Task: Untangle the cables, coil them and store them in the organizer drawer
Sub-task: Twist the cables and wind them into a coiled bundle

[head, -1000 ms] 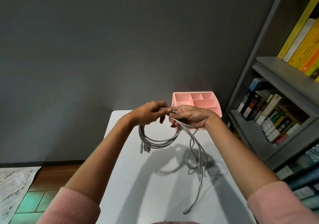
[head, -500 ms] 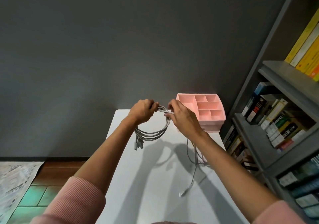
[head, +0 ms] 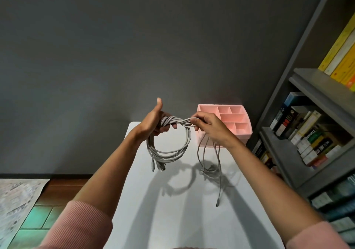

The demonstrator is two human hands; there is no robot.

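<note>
My left hand clenches the coil mid-frame, thumb up; my right hand pinches its twisted top, which runs sideways between them. The loop hangs above the table, and the tails trail onto it near the organizer at its far right edge.

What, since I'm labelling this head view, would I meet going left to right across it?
Rug → left hand → right hand → pink organizer → bookshelf. The cables, gripped by both hands, overlap them, so they are left out.
</note>
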